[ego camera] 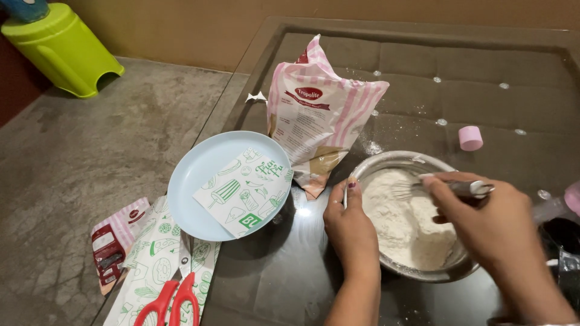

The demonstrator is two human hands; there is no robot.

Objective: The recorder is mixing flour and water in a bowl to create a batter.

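A metal bowl point(393, 162) full of white flour point(406, 223) sits on a dark glass table. My left hand point(349, 228) grips the bowl's near-left rim. Over the bowl's right side, my right hand point(490, 224) holds a metal whisk point(423, 189), its wires resting in the flour. A pink-and-white striped flour bag point(320, 115) with a torn top stands just left of the bowl.
A light blue plate point(199, 175) holding a green-printed white packet point(244, 192) lies left of the bag. Red-handled scissors point(171, 303) rest on more packets at the table's corner. A small pink cap point(470, 138) sits behind the bowl. A green plastic stool point(60, 45) stands on the floor.
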